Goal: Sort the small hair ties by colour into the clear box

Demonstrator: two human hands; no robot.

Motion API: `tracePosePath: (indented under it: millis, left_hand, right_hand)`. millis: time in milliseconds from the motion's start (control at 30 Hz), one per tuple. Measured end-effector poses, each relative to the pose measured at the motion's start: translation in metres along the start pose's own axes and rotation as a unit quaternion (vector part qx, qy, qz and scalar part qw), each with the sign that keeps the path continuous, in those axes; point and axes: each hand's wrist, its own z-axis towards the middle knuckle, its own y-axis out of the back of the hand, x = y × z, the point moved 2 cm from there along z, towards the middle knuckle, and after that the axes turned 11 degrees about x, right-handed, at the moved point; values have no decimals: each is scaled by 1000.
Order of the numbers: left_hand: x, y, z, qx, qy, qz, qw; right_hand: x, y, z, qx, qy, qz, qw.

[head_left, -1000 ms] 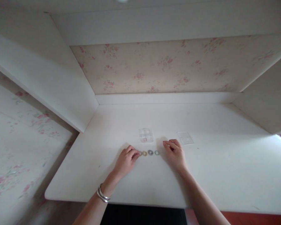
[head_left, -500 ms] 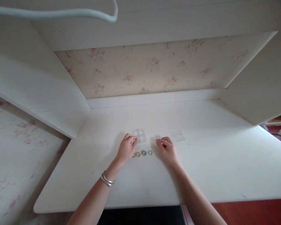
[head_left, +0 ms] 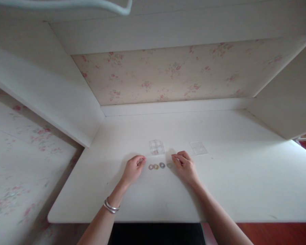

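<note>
A clear plastic divided box (head_left: 157, 142) lies on the white desk, with something small and reddish in a near compartment. Below it is a row of several small rings: a pinkish ring (head_left: 150, 167), a yellowish ring (head_left: 156, 166), a grey ring (head_left: 162, 165) and a pale greenish ring (head_left: 169, 165). My left hand (head_left: 133, 170) rests left of the row, fingertips pressed together. My right hand (head_left: 185, 167) is beside the greenish ring, thumb and forefinger pinched. Whatever either pinch may hold is too small to see. To the right lies a flat clear lid (head_left: 199, 148).
The white desk (head_left: 234, 183) has side panels at left and right and a flowered back wall (head_left: 163, 75). A white cable (head_left: 91, 4) hangs across the top left. A silver bangle (head_left: 111, 206) circles my left wrist.
My left hand has drawn back from the box toward the left, uncovering the pinkish ring and the reddish thing in the box. My right hand has come nearer the greenish ring. The view shifted slightly.
</note>
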Motion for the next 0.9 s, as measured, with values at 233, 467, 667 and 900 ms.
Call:
tracePosePath:
  millis: [233,467,667,900]
  left_hand:
    - [4,1,-4,16,34,-32,999]
    - [4,2,-5,7,28,-30,999]
    - [0,7,-6,22,24,-26,999]
    - [0,5,-12,36,9,-10,999]
  right_hand:
    - [65,-23,-15,152,137,-142,968]
    - [87,-38,-4,190,155,-217,945]
    - [89,-49,-2,214,162,-228,936]
    - [87,-45,0,174,142,-118,967]
